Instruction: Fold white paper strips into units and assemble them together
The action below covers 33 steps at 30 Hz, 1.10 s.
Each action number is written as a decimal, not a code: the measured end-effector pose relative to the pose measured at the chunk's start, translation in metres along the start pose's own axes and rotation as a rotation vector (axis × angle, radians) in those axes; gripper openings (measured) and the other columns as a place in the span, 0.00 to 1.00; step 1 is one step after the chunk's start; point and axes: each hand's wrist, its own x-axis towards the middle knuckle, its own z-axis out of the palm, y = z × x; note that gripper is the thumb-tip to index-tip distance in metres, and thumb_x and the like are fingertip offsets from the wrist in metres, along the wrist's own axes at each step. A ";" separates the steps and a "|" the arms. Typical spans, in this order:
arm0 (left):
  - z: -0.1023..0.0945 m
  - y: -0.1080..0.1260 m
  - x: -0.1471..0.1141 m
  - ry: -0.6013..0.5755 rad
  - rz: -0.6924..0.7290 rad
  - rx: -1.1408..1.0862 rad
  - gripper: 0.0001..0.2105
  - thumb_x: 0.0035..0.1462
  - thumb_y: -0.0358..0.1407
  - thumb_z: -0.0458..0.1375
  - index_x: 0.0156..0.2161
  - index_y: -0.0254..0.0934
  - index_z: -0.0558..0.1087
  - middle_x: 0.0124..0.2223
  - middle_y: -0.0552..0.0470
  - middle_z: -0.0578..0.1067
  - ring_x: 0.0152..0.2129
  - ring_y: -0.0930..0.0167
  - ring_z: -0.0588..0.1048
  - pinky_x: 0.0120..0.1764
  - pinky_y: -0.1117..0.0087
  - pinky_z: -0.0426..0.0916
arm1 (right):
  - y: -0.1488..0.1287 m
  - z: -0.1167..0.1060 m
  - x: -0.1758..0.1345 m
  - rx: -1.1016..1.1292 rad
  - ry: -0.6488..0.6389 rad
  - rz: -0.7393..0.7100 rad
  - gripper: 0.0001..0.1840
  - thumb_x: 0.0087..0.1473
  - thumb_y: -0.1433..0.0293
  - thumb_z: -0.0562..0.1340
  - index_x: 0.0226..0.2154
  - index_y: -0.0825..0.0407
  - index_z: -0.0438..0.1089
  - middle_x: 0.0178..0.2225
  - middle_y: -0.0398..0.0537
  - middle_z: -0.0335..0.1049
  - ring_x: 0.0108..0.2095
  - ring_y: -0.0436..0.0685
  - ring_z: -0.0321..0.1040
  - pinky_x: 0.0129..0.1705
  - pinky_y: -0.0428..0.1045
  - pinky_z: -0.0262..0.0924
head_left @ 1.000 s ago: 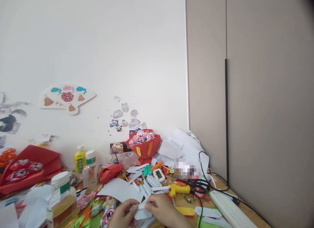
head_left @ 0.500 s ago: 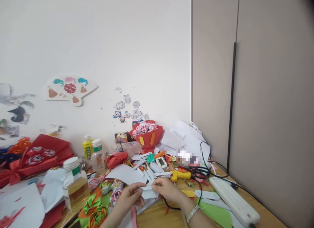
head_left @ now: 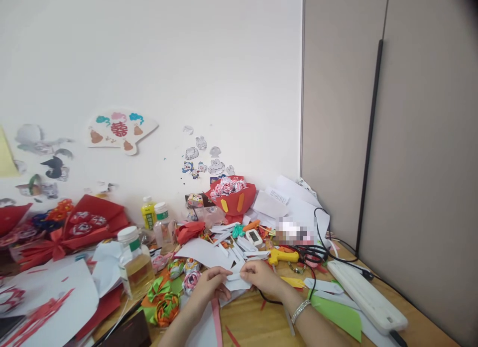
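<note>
A small folded piece of white paper [head_left: 237, 284] is held between my two hands, low in the middle of the head view. My left hand [head_left: 213, 286] pinches its left end between thumb and fingers. On the other end, the thumb and forefinger of my right hand [head_left: 260, 276] press together; a silvery bracelet is on that wrist. Folded white paper strips [head_left: 239, 247] lie just beyond my hands. Left of my left hand are paper flowers, among them an orange and green one [head_left: 167, 308]. A yellow glue gun [head_left: 283, 256] lies beyond my right hand.
A jar of amber liquid [head_left: 137, 267] stands on the left, near red bouquets. Another red bouquet [head_left: 234, 202] is at the back by the wall. A white power strip [head_left: 368, 297] and black cables lie at right, by green paper [head_left: 338, 314]. A small white timer [head_left: 254, 237] sits mid-table.
The view has turned a little to the left, so everything sits farther right. Both hands keep their hold on the white paper, with little change in their grip.
</note>
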 end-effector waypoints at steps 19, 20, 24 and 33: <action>-0.003 -0.010 0.008 0.001 0.032 0.187 0.21 0.33 0.53 0.57 0.24 0.35 0.64 0.12 0.57 0.70 0.10 0.74 0.68 0.17 0.75 0.60 | 0.003 -0.004 0.001 -0.195 0.031 -0.112 0.09 0.48 0.67 0.55 0.26 0.55 0.68 0.23 0.41 0.65 0.22 0.48 0.60 0.23 0.42 0.54; -0.003 -0.009 0.008 0.004 0.033 0.196 0.21 0.34 0.53 0.57 0.24 0.35 0.64 0.12 0.57 0.70 0.10 0.74 0.68 0.18 0.75 0.60 | 0.003 -0.004 0.001 -0.195 0.027 -0.115 0.09 0.47 0.68 0.55 0.26 0.55 0.69 0.23 0.41 0.65 0.22 0.47 0.60 0.23 0.41 0.53; -0.003 -0.004 0.005 -0.004 0.051 0.225 0.21 0.35 0.53 0.57 0.24 0.35 0.65 0.13 0.57 0.69 0.11 0.73 0.68 0.18 0.74 0.61 | 0.001 -0.004 0.001 -0.178 0.003 -0.088 0.08 0.47 0.69 0.55 0.26 0.55 0.69 0.23 0.41 0.64 0.20 0.47 0.59 0.21 0.41 0.53; -0.002 -0.007 0.003 -0.060 0.141 0.407 0.19 0.41 0.51 0.53 0.25 0.33 0.66 0.13 0.59 0.65 0.10 0.75 0.65 0.16 0.76 0.56 | -0.005 0.001 -0.002 -0.200 0.040 -0.108 0.08 0.46 0.69 0.56 0.26 0.54 0.69 0.22 0.40 0.64 0.22 0.47 0.59 0.22 0.40 0.53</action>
